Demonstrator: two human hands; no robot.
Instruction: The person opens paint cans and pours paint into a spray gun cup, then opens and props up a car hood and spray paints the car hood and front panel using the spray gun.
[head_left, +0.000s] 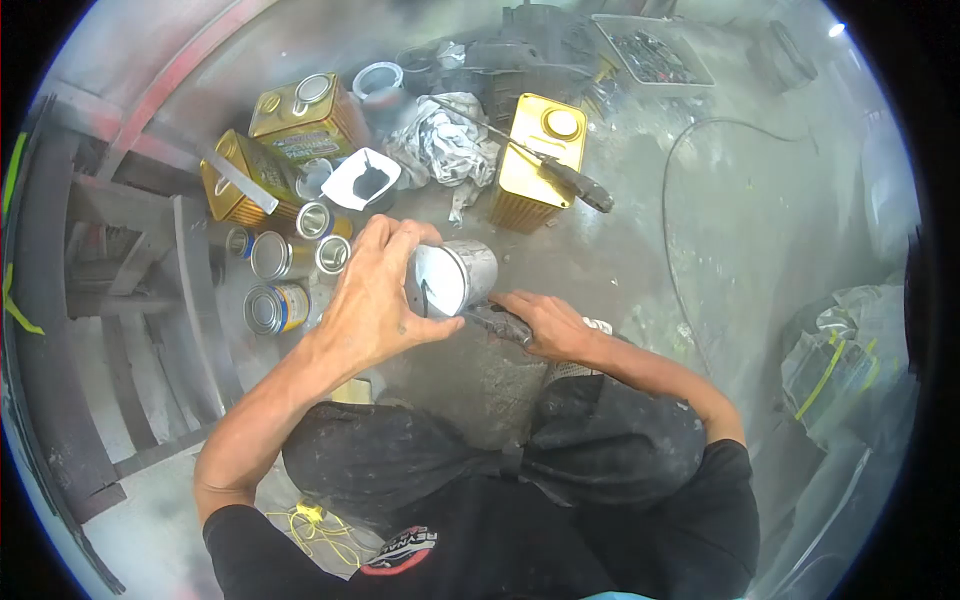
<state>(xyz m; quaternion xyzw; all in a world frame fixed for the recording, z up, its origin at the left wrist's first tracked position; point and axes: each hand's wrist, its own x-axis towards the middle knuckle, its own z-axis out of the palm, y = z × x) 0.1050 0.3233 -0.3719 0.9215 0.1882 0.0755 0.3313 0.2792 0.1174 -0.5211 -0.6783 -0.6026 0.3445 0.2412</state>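
My left hand (375, 290) is wrapped round a small can (478, 268), tilted with its whitish round end facing left. Thumb and fingers curve about that pale end. Just below and to the right of the can, my right hand (545, 325) rests its closed fingers on a dark object (500, 325), perhaps a tool handle; most of it is hidden. Left of my left hand stand several small round cans (270, 255) and a blue-labelled can (277, 309). A white tub (362, 180) with dark stuff inside sits beyond.
Yellow metal tins (542, 150) stand ahead and to the left, with a dark-handled tool lying across one. Crumpled cloth (447, 145) lies between them. A thin cable (668, 220) curves over the floor at right, near plastic sheeting (840, 350). A dark frame (200, 300) stands at left.
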